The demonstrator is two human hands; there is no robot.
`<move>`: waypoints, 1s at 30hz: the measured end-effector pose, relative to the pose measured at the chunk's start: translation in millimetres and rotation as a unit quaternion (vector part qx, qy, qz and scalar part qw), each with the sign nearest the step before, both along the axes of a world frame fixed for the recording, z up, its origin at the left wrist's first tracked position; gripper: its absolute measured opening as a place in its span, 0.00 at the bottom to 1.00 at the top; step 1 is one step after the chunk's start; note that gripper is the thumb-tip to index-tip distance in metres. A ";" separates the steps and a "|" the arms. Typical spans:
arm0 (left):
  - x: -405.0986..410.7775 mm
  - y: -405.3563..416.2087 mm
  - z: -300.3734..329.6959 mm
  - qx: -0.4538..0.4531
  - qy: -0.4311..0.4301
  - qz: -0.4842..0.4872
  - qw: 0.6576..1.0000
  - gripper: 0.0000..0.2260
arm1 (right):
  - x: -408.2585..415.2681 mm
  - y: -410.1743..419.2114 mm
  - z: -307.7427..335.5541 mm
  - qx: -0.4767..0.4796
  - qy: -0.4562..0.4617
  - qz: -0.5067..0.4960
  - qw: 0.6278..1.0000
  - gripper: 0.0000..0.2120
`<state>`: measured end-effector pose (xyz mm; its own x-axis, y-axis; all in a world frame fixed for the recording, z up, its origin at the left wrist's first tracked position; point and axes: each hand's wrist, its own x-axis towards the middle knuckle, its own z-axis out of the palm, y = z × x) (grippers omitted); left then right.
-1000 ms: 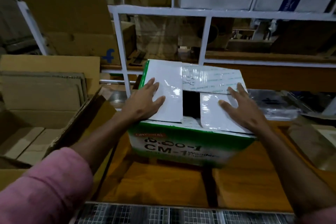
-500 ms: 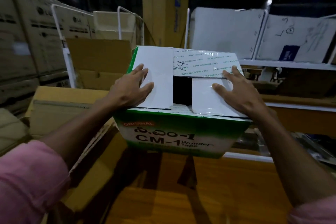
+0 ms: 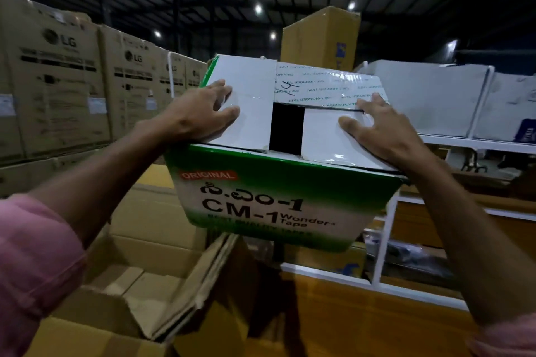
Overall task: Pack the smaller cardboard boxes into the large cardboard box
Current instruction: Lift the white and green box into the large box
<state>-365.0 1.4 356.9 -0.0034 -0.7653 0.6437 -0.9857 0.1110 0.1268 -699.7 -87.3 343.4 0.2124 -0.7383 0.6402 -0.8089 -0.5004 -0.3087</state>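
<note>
A green and white box point(image 3: 278, 206) printed "CM-1 Wonder Tape" hangs in the air in front of me, tilted toward me. Its white top flaps leave a dark gap in the middle. My left hand point(image 3: 197, 116) grips the left flap with bent fingers. My right hand point(image 3: 377, 130) holds the right flap, fingertips hooked at the taped seam. The large brown cardboard box point(image 3: 150, 240) stands open below and to the left, its flaps up, and smaller brown boxes lie on its bottom.
Stacks of LG cartons point(image 3: 58, 81) wall off the left. A tall brown carton point(image 3: 319, 38) stands behind the held box. White boxes point(image 3: 429, 95) sit on a white shelf frame point(image 3: 383, 240) at the right. A wooden surface point(image 3: 348, 322) lies below.
Both hands have raised the green box off the wooden surface and carried it up and left, toward the open large box. My view has tilted upward.
</note>
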 end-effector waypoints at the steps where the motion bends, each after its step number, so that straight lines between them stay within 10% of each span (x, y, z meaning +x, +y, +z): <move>1: 21.6 5.6 1.4 0.003 -0.004 0.004 1.000 0.28 | 22.5 3.0 -2.4 0.002 -0.006 0.003 1.000 0.36; 14: 294.7 49.7 -33.6 0.061 0.022 0.021 0.998 0.26 | 299.0 41.6 -54.9 0.066 -0.008 0.028 0.997 0.35; 30: 430.9 19.0 -165.8 0.240 0.082 0.030 0.967 0.28 | 411.3 35.6 -163.4 0.204 0.079 0.046 0.975 0.36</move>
<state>65.9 20.4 191.1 0.1213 -0.9717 0.2027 -0.9511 -0.0553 0.3039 -288.5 -51.8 180.0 0.3612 -0.8979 0.2517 -0.8200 -0.4343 -0.3728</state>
